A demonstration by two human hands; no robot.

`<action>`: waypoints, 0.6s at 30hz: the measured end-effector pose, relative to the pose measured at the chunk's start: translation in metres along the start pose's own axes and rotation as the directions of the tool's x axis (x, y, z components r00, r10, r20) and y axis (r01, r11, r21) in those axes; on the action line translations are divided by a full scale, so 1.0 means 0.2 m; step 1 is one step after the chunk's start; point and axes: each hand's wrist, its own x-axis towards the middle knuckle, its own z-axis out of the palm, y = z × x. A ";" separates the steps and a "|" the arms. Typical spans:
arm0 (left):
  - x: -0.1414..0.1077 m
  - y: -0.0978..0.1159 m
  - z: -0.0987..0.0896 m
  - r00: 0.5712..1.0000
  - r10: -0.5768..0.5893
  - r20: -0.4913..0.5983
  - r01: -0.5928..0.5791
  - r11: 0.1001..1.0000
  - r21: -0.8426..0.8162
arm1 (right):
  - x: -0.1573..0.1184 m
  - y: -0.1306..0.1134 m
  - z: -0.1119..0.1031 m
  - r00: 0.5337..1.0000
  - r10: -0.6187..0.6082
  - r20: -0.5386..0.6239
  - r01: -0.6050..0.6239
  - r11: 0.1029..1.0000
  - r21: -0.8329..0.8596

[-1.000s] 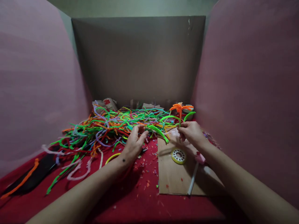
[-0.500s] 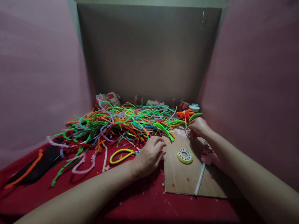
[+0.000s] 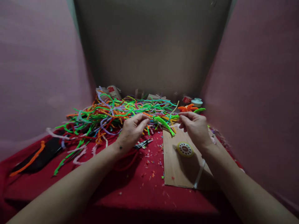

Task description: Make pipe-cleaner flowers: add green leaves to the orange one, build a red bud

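My left hand (image 3: 133, 128) is raised in front of the pile of coloured pipe cleaners (image 3: 116, 113), its thumb and fingers pinched; what is between them is too small to tell. Facing it, my right hand (image 3: 195, 126) is above the board, fingertips pinched too, its hold unclear. Scissors (image 3: 143, 143) lie on the red cloth under my left wrist, their handles mostly covered. Beyond my right hand is the orange flower (image 3: 187, 108) with a green leaf (image 3: 199, 110). A green leaf shape (image 3: 164, 124) rests between both hands at the pile's edge.
The wooden board (image 3: 171, 165) bears a yellow-rimmed disc (image 3: 185, 149) and a clear stick (image 3: 199, 174). Small scraps dot the red cloth (image 3: 140, 193). A black item (image 3: 42, 155) lies at left, a pale jar (image 3: 196, 102) at the back right.
My left hand has risen from beside the scissors, and its fingers have come together. My right hand has let go of the orange flower and come nearer. The view has tilted slightly.
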 end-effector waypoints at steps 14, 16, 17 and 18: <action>0.07 -0.19 -0.30 0.720 -0.323 0.615 -0.020 0.875 0.483 | -0.24 0.14 0.14 0.765 -0.454 0.458 0.620 0.713 -0.328; 0.06 -0.24 -0.27 0.776 -0.352 0.523 -0.138 0.715 0.685 | -0.25 0.15 0.14 0.752 -0.449 0.483 0.630 0.706 -0.324; 0.05 -0.26 -0.24 0.791 -0.356 0.497 -0.159 0.665 0.729 | -0.26 0.15 0.14 0.749 -0.447 0.488 0.630 0.709 -0.318; 0.05 -0.27 -0.22 0.800 -0.353 0.485 -0.174 0.638 0.750 | -0.26 0.15 0.14 0.749 -0.446 0.489 0.629 0.711 -0.314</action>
